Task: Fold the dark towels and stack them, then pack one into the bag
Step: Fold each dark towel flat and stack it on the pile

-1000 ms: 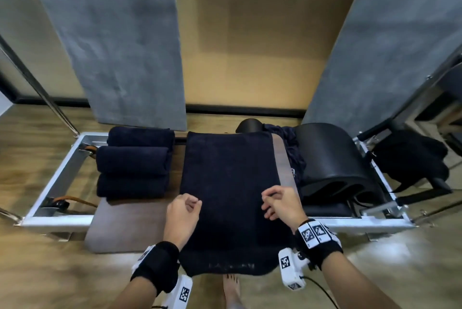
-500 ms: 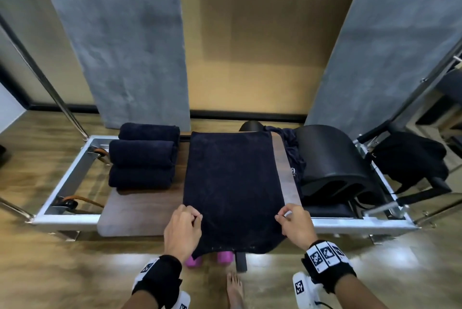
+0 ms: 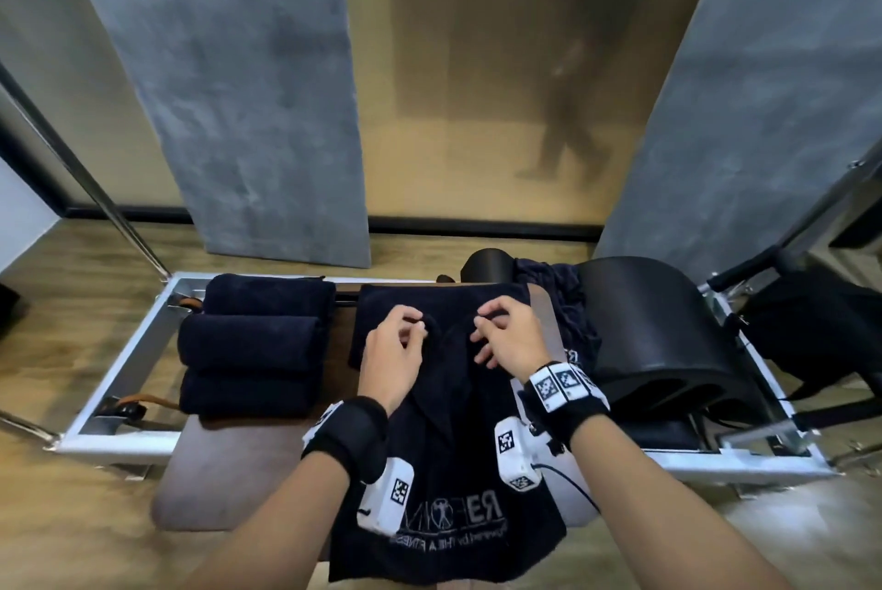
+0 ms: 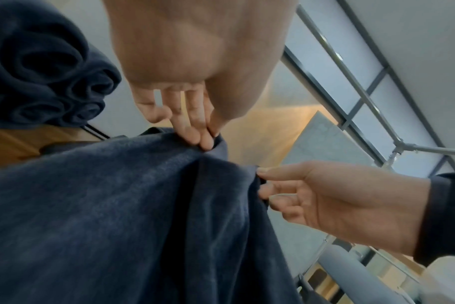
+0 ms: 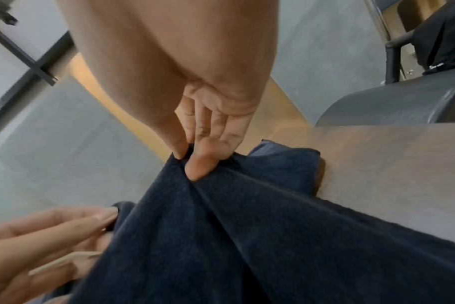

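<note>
A: both hands pinching that dark towel mid-platform — left hand, right hand. Rolled stack sits left.

B: yeah, I'd match the edges before laying the fold flat.

On the left, three rolled towels lie stacked side by side, filling the far left part of the tabletop; in front of them a bare strip of its brown surface runs to the near edge, with room for a hand to come in. The spread towel covers the middle and hangs over the near edge, with both hands gathered on it near its far end. To the right a tall black curved barrel stands just beside the towel, walling off that side, with a crumpled dark cloth wedged between them. The metal frame rims the whole thing, and slanted poles rise at the left corner.
</note>
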